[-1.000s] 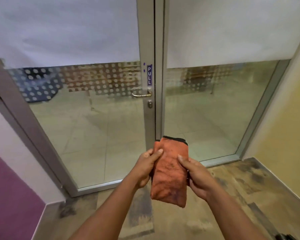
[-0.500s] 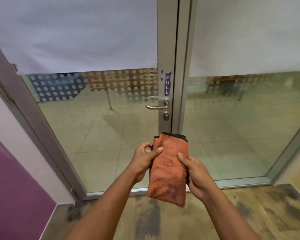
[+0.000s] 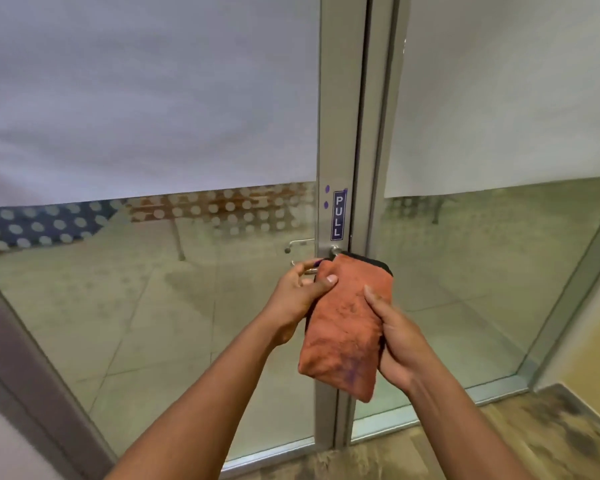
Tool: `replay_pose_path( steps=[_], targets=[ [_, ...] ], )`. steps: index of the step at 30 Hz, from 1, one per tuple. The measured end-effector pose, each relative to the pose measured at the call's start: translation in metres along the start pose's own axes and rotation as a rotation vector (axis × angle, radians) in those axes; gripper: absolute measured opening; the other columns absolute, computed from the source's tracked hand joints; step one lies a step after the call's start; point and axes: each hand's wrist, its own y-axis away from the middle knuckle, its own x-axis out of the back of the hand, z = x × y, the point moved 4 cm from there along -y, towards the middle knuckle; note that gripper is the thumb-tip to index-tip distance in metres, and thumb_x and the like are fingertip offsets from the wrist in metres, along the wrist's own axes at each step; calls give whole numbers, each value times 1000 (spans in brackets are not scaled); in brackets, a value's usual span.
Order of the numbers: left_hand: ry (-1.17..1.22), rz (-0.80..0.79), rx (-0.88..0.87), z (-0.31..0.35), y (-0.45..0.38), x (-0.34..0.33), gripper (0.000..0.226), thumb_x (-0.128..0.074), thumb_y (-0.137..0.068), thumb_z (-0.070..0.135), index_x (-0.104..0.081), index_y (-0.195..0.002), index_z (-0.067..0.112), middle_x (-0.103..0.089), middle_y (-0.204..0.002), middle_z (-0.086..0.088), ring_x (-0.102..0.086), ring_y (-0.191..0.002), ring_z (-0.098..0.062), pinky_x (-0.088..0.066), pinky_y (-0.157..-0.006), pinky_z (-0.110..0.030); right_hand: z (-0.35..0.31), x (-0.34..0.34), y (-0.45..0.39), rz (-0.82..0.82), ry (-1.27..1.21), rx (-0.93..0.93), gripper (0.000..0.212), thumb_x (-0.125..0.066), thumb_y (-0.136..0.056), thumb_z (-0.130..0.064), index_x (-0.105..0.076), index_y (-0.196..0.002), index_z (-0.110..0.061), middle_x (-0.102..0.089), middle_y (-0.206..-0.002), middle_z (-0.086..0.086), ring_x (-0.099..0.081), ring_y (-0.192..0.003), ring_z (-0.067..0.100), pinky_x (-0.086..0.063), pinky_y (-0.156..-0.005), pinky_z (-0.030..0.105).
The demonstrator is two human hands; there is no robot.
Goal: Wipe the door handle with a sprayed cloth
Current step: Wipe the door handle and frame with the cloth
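A folded orange cloth (image 3: 347, 323) with a dark back edge hangs upright between both hands. My left hand (image 3: 297, 296) pinches its upper left edge with the thumb on top. My right hand (image 3: 392, 337) grips its right side from behind. The metal door handle (image 3: 333, 251) sits on the grey door stile just above the cloth's top edge; the cloth and my left fingers hide most of its lever. Whether the cloth touches the handle I cannot tell.
A glass double door (image 3: 174, 306) with frosted upper panels and a dotted band fills the view. A blue PULL sign (image 3: 338, 214) is fixed above the handle. The grey door frame (image 3: 21, 341) runs at the left, a yellow wall (image 3: 589, 341) at the right.
The view has come closer to the door. The cloth and both hands have risen from below the handle up to its height, now covering the lever.
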Motion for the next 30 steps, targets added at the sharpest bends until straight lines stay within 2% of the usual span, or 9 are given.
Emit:
replay_pose_path(
  steps=[4, 7, 10, 13, 17, 19, 22, 27, 30],
  targets=[
    [-110, -102, -63, 38, -35, 15, 47, -73, -93, 15, -55, -136, 15, -76, -108, -17, -75, -88, -22, -63, -72, -33, -8, -27, -23, 12, -76, 79, 47, -66, -90, -29, -59, -130, -5, -71, -118, 18, -70, -107, 28, -60, -82, 40],
    [-235, -123, -107, 54, -54, 21, 44, -72, -95, 24, -56, -135, 16, -75, -110, -14, -74, -92, -21, -62, -80, -35, -13, -39, -35, 40, -92, 113, 50, -66, -90, -30, -57, -132, -5, -70, -122, 19, -67, -113, 30, -53, -97, 46],
    [-344, -113, -135, 68, -72, 27, 41, -62, -100, 40, -57, -135, 20, -75, -107, -4, -73, -86, -10, -58, -66, -25, -22, -46, -46, 63, -105, 150, 55, -67, -87, -32, -56, -133, -4, -68, -125, 21, -64, -118, 33, -45, -106, 53],
    [-435, -99, -200, 86, -90, 34, 43, -54, -103, 43, -57, -138, 19, -69, -129, 1, -66, -117, -13, -57, -92, -30, -33, -47, -59, 62, -103, 182, 52, -67, -88, -33, -57, -132, -6, -68, -124, 20, -65, -116, 34, -47, -103, 53],
    [-905, 5, -460, 120, -112, 47, 53, -45, -105, 48, -48, -149, 18, -57, -148, -8, -53, -137, -22, -40, -107, -29, -47, -43, -80, 81, -102, 199, 51, -68, -87, -36, -60, -128, -7, -69, -122, 20, -66, -113, 34, -50, -99, 52],
    [-1179, 25, -583, 136, -123, 51, 59, -39, -106, 49, -38, -156, 17, -36, -165, -6, -28, -154, -23, -27, -120, -36, -53, -39, -92, 118, -111, 216, 51, -68, -87, -37, -60, -128, -8, -70, -122, 19, -67, -112, 35, -49, -100, 54],
    [-1655, -39, -761, 151, -141, 50, 69, -25, -105, 53, -22, -161, 13, -12, -172, -5, 1, -160, -23, -9, -129, -40, -62, -32, -111, 202, -117, 247, 42, -66, -90, -35, -62, -125, -11, -73, -116, 16, -68, -108, 33, -50, -98, 54],
    [-2053, -80, -1075, 166, -166, 50, 70, -11, -106, 53, -11, -162, 10, -6, -171, -10, 6, -158, -27, -2, -129, -41, -74, -20, -146, 294, -7, 359, 16, -63, -94, -26, -67, -103, -14, -79, -92, 5, -76, -81, 16, -57, -69, 34],
    [-2143, -84, -1149, 176, -182, 50, 69, -14, -108, 52, -8, -161, 10, -4, -171, -12, 2, -159, -30, -7, -130, -45, -78, -17, -163, 301, 61, 397, 15, -62, -94, -30, -67, -102, -18, -79, -84, 0, -75, -80, 15, -56, -61, 29]
  ],
)
